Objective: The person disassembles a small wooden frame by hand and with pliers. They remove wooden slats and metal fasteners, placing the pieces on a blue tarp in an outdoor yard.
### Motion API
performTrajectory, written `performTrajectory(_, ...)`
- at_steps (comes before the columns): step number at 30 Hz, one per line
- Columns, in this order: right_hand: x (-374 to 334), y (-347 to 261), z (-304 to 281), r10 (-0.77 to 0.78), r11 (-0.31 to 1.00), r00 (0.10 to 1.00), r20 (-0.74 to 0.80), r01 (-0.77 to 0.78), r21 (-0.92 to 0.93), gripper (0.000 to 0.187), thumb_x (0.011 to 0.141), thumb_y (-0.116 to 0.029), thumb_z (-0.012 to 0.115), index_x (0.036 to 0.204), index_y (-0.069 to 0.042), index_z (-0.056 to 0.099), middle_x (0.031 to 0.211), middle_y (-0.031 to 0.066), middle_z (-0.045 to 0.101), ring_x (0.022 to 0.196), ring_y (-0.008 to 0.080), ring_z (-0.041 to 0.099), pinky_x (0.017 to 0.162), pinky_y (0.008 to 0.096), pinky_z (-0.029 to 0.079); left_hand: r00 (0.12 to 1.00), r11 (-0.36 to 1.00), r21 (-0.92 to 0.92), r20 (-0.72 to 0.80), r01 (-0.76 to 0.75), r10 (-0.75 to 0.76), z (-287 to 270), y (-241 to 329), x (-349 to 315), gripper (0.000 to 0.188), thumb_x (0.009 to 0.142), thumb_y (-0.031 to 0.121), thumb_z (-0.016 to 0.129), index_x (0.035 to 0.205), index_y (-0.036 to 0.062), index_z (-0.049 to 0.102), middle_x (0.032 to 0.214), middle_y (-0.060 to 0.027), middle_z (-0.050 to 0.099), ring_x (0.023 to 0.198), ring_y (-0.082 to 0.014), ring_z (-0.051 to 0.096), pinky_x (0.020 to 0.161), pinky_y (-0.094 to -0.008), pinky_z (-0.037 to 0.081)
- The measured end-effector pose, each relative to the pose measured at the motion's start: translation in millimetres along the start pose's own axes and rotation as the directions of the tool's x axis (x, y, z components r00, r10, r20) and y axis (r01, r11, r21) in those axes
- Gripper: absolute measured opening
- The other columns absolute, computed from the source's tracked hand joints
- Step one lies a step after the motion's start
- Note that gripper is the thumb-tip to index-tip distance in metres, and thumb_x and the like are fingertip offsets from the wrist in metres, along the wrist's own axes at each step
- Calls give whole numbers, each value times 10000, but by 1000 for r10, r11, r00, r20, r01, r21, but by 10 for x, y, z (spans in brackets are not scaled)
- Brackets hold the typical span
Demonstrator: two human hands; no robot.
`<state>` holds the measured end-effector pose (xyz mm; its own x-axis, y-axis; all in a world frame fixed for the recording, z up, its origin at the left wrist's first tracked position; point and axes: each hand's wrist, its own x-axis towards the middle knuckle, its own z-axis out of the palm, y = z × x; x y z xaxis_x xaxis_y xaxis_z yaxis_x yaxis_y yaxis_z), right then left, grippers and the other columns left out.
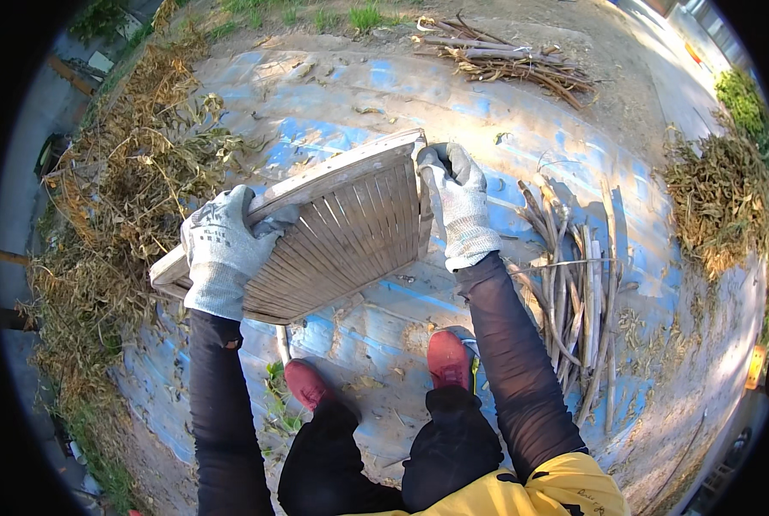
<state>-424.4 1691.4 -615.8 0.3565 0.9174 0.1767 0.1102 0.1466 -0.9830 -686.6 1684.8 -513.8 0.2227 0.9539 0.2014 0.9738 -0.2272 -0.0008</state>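
A weathered slatted wooden panel with a thick pale frame hangs tilted in front of me, above the ground sheet. Its long upper edge slopes up from left to right. My left hand, in a grey-white work glove, is closed over the left part of that upper rail. At the upper right corner, my gloved right hand has its fingers curled round the frame's end. The panel's far side is hidden, along with some of the fingertips.
Blue, dirt-covered sheeting lies underfoot. A tied bundle of sticks is at right, another stick bundle at the far side. Dry leafy branches are heaped at left, with a second leafy heap at far right. A pale stick lies near my left shoe.
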Motion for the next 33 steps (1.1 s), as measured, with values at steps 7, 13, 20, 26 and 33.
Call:
performTrajectory(7,26,-108,96,-82,996,994,66,85,-31,173,846,-64,612,1008,-13,583,894,33,615,812,94,567,752,244,469,999,998,56,36,-39,37,-114,-166,100,387,670,388,671,889,75,614,790,-140,623,771,-337,605,701,-414,462)
performTrajectory(13,-17,-183,201,-30,999,999,12,30,17,242,816,-69,640,998,41,526,909,117,612,825,181,580,781,275,454,970,997,9,228,80,-79,-415,-203,114,379,677,368,684,914,74,650,847,-122,654,837,-291,617,783,-389,469)
performTrajectory(20,-410,147,676,3,962,964,267,69,-262,219,815,-221,646,859,-39,534,764,119,590,682,226,573,653,335,462,940,993,-41,328,111,-91,285,-1001,-358,471,644,338,684,1012,46,650,923,-149,661,904,-305,614,808,-384,470)
performTrajectory(26,-417,530,936,85,945,877,473,80,-318,265,819,-262,643,889,-37,521,770,125,583,708,238,567,672,343,459,908,973,-129,399,193,-127,669,-1398,-507,451,654,314,679,1023,56,657,955,-149,661,910,-303,619,818,-376,474)
performTrajectory(33,-335,754,969,277,953,771,573,-144,-266,174,846,-165,636,882,-50,511,762,2,480,722,85,442,682,235,413,885,971,-123,447,206,-132,879,-1511,-436,423,683,308,657,1027,62,660,946,-155,661,892,-298,625,804,-372,477)
